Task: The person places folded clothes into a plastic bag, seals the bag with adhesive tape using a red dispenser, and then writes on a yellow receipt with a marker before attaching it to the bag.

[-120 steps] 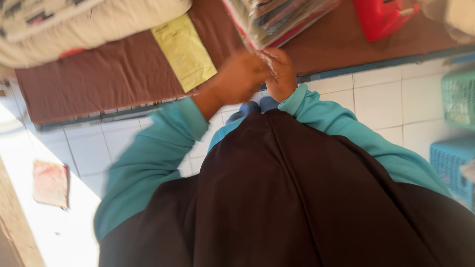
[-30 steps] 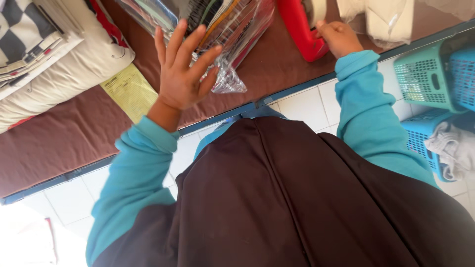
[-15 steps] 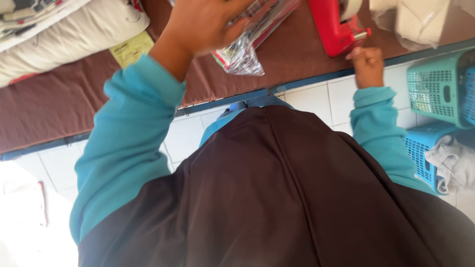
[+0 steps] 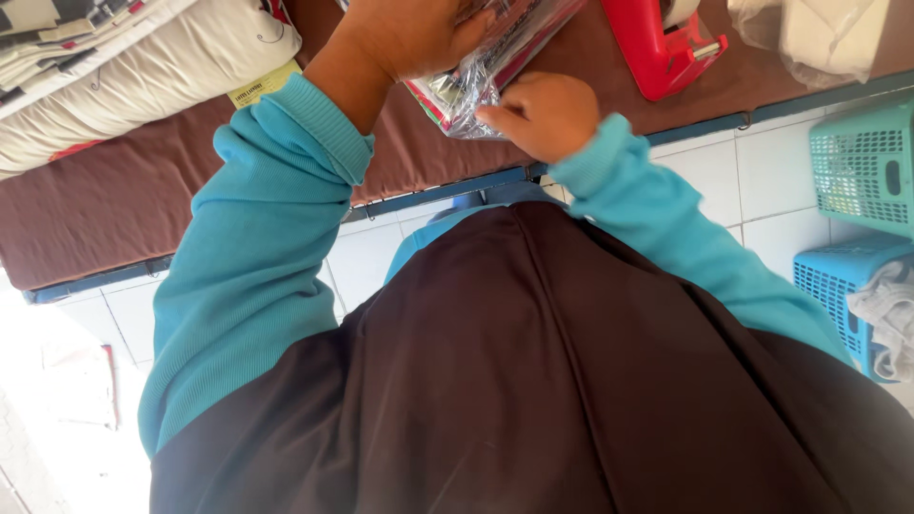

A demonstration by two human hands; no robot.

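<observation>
My left hand (image 4: 409,33) presses down on top of a clear plastic packet (image 4: 476,81) with colourful contents, lying on the brown table (image 4: 124,200). My right hand (image 4: 543,114) rests at the packet's near end, its fingers curled against the crinkled plastic. Both arms wear teal sleeves over a dark brown garment. The upper part of the packet runs out of view at the top edge.
A red tape dispenser (image 4: 662,43) stands on the table right of my hands. A white bagged bundle (image 4: 828,33) lies at the far right, folded white cloth (image 4: 133,71) at the left. Teal plastic baskets (image 4: 862,167) stand on the tiled floor to the right.
My right hand has come left from beside the red tape dispenser to the packet's near end. My left hand has stayed on top of the packet.
</observation>
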